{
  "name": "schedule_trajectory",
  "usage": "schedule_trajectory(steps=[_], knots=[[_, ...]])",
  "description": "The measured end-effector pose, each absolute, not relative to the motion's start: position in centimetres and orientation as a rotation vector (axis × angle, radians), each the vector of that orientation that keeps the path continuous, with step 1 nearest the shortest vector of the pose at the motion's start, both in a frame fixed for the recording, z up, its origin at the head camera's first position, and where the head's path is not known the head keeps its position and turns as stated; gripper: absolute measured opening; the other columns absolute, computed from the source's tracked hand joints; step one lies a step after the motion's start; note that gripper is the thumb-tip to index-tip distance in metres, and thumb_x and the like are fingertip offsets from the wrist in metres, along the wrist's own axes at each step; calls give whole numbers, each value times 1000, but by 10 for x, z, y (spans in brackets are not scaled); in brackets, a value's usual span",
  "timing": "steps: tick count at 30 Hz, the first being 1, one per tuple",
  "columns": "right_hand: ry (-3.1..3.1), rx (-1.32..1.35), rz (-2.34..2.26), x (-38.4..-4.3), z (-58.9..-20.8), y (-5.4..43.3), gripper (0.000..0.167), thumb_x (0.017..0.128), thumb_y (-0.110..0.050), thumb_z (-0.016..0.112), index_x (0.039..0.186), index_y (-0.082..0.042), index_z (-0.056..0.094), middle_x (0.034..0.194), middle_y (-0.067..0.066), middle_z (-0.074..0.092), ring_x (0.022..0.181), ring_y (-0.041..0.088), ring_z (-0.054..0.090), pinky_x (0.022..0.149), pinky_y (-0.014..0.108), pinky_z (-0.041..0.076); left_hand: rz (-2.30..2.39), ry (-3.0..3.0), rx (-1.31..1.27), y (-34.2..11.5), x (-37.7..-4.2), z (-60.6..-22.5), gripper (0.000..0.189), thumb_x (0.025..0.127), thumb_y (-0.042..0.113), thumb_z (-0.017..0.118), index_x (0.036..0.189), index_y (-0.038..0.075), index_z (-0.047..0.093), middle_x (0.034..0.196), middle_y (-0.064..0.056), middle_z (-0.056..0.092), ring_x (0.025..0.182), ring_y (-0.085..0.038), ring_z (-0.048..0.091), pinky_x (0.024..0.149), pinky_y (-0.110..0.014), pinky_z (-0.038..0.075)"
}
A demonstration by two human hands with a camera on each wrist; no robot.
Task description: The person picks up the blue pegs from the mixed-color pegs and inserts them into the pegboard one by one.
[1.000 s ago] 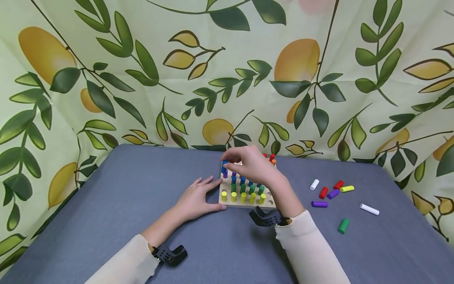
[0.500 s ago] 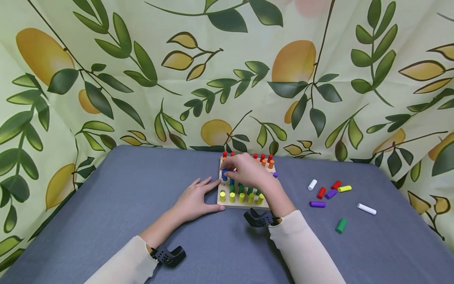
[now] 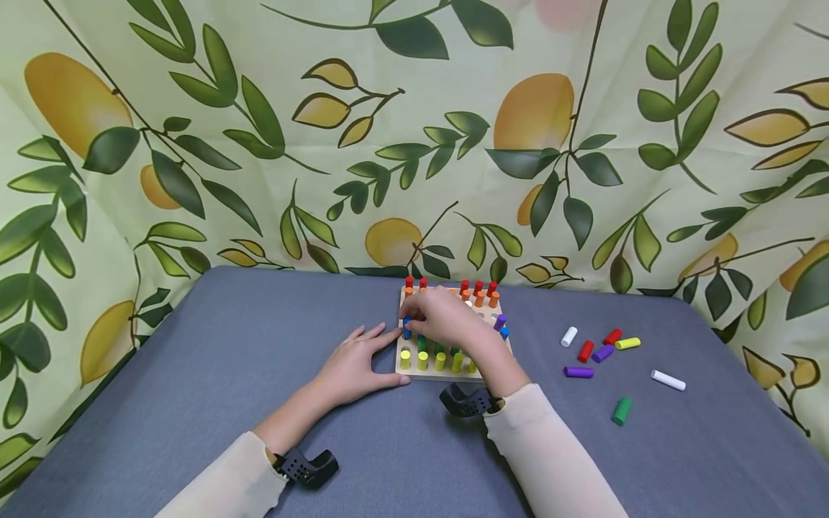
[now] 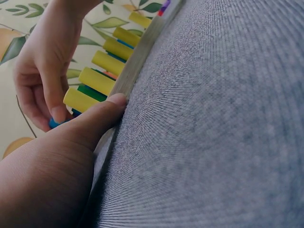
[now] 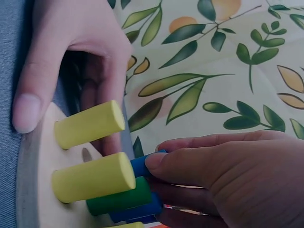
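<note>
A wooden pegboard [image 3: 424,375] holds rows of coloured pegs, with yellow pegs [image 3: 440,360] along its near edge. Between thumb and fingertips, my right hand [image 3: 443,316] pinches a blue peg [image 3: 406,329] upright at the board's left side. The right wrist view shows that blue peg [image 5: 139,166] behind the yellow pegs, its lower end hidden. My left hand [image 3: 352,365] lies spread at the board's near left corner, fingertips at the left side and thumb [image 4: 117,99] against the front edge. My right hand covers part of the middle rows.
Loose pegs lie on the grey cloth to the right: white [image 3: 569,337], red [image 3: 586,351], purple [image 3: 578,372], yellow [image 3: 627,344] and green [image 3: 622,411] among them. A leaf-patterned curtain [image 3: 388,180] rises behind the table.
My right hand has come nearer along the board's left side, lowering the blue peg. Red and orange pegs at the back now show. My left hand stays at the corner.
</note>
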State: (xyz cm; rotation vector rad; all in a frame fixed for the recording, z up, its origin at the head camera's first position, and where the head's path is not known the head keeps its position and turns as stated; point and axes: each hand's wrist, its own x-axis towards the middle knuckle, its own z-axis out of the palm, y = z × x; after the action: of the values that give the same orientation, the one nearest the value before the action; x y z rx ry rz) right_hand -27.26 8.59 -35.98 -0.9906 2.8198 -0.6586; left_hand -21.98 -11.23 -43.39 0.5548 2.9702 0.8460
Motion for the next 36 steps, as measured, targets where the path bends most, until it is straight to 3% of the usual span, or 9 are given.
schedule_trajectory(steps=[12, 26, 36], knots=[[2875, -939, -578, -270, -365, 83, 10, 93, -18, 74, 101, -16, 78, 89, -4, 76, 73, 8, 61, 70, 25, 55, 842, 2970, 549, -111, -220, -431, 82, 79, 59, 79, 149, 26, 52, 158, -16, 44, 146, -52, 35, 116, -69, 35], [2829, -948, -554, -269, -364, 82, 12, 92, -14, 74, 103, -17, 80, 95, -4, 78, 76, 6, 62, 73, 25, 57, 869, 2967, 562, -113, -218, -432, 82, 79, 58, 80, 149, 26, 52, 157, -17, 46, 146, -51, 36, 116, -68, 35], [2792, -922, -616, -267, -355, 88, 18, 92, -10, 73, 110, -13, 78, 103, 0, 77, 86, 10, 67, 82, 30, 60, 869, 2973, 565, -112, -218, -433, 82, 79, 59, 80, 149, 29, 52, 157, -17, 46, 145, -53, 37, 115, -69, 35]])
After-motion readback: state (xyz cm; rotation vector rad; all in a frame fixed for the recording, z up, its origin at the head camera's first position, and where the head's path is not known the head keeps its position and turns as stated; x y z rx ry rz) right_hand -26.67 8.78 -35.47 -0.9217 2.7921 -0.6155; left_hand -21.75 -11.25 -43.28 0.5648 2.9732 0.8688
